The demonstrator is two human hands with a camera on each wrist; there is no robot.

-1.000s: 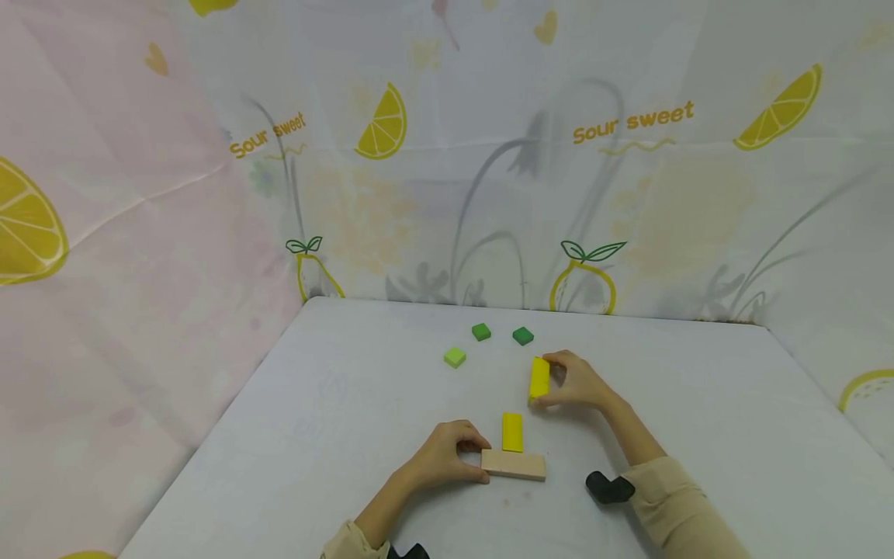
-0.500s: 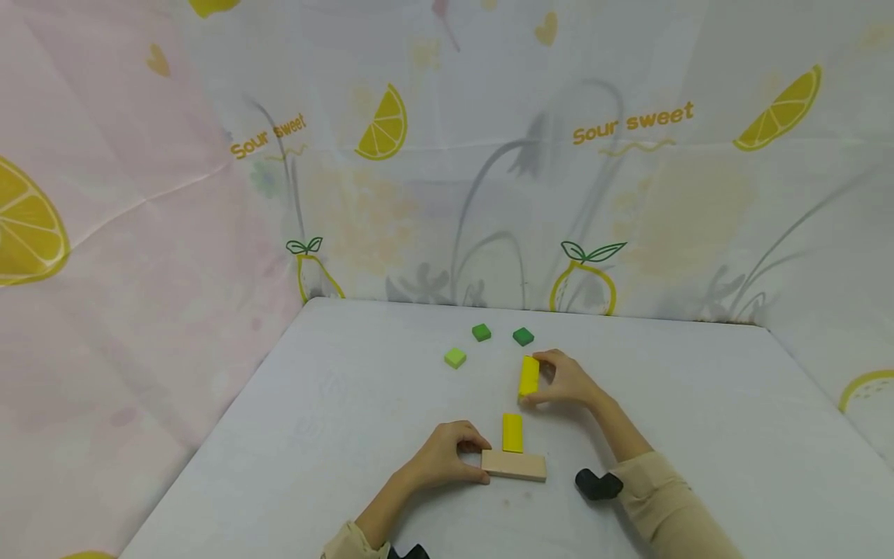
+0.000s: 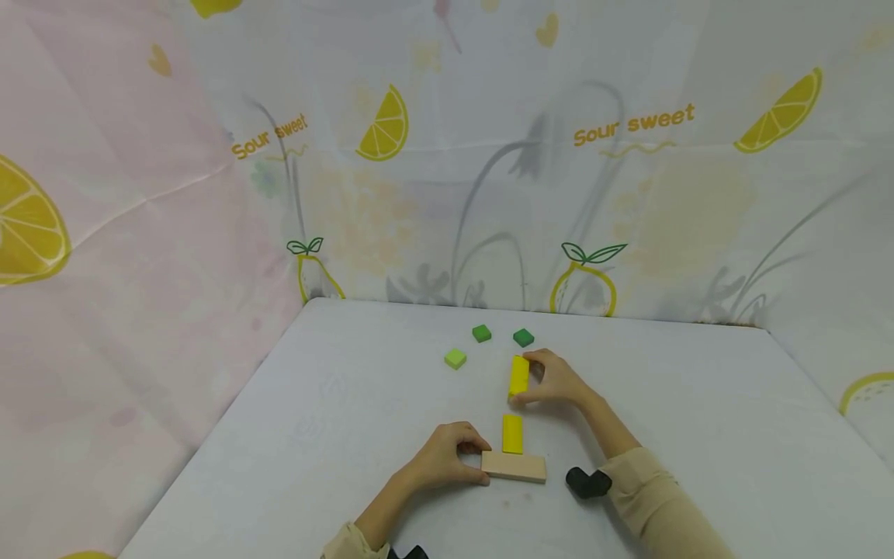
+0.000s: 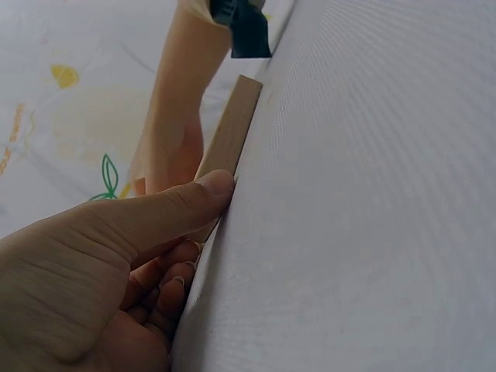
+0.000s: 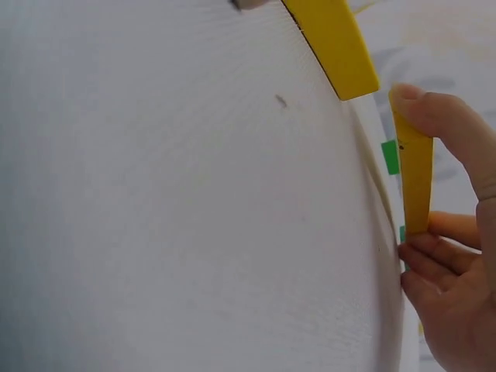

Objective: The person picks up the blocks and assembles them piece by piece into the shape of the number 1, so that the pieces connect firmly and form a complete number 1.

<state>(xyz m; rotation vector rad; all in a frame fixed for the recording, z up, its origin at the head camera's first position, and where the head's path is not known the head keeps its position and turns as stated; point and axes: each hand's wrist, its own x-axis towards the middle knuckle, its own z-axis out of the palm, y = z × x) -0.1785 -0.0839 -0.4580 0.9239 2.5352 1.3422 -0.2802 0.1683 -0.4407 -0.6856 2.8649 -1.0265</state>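
My left hand [image 3: 447, 456] pinches the left end of a plain wooden block [image 3: 513, 466], which lies crosswise on the white table. In the left wrist view, the thumb presses one side of that wooden block [image 4: 231, 132]. A yellow block [image 3: 513, 433] lies lengthwise against or very near the wooden block's far edge. Beyond it, my right hand [image 3: 555, 379] grips a second yellow block [image 3: 518, 377] by its two ends between thumb and fingers. The right wrist view shows this held yellow block [image 5: 416, 174] close to the table surface; whether it touches cannot be told.
Three small green blocks lie farther back: a light green block [image 3: 455, 358], a mid-green block [image 3: 482, 333] and a dark green block [image 3: 523, 338]. A patterned cloth wall [image 3: 447, 194] rises behind the table [image 3: 335, 373]. A black wrist device [image 3: 589, 483] sits at the right sleeve.
My right hand has moved left with its yellow block, bringing it nearly in line beyond the lying yellow block. The left hand and the wooden block have stayed in place.
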